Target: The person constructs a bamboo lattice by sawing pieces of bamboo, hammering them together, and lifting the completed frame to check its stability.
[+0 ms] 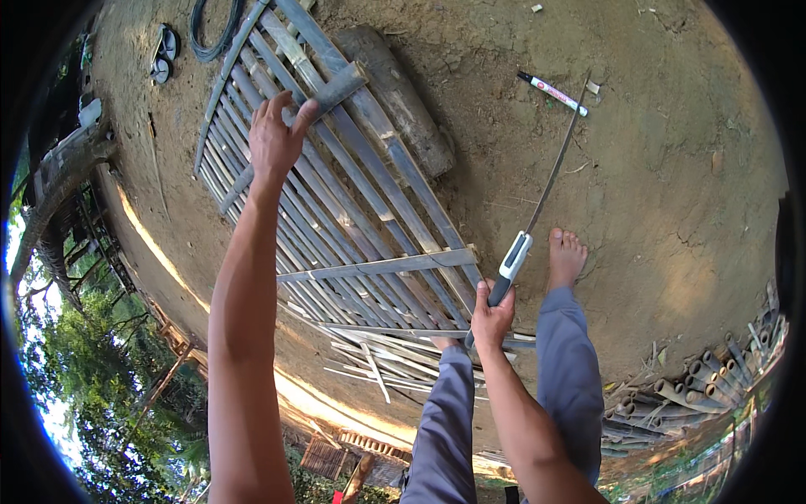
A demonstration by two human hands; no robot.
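Observation:
My right hand [494,319] is wrapped round the dark grip of a handsaw [515,256] with a white-and-grey handle. Its long thin blade points up and away, with the tip near a marker pen [554,92] lying on the ground. A panel of bamboo slats [348,214] with crosspieces spreads in front of me on the left. Above its far part is my left hand [275,139], fingers apart and holding nothing. The thumb is close to a thick bamboo crosspiece [340,88]; whether it touches cannot be made out.
A log [399,97] lies beside the panel's far right edge. Loose bamboo strips [378,365] are by my feet. Cut bamboo tubes [697,391] are piled at the right. A black coil [206,46] and sandals [164,55] lie far left on bare earth.

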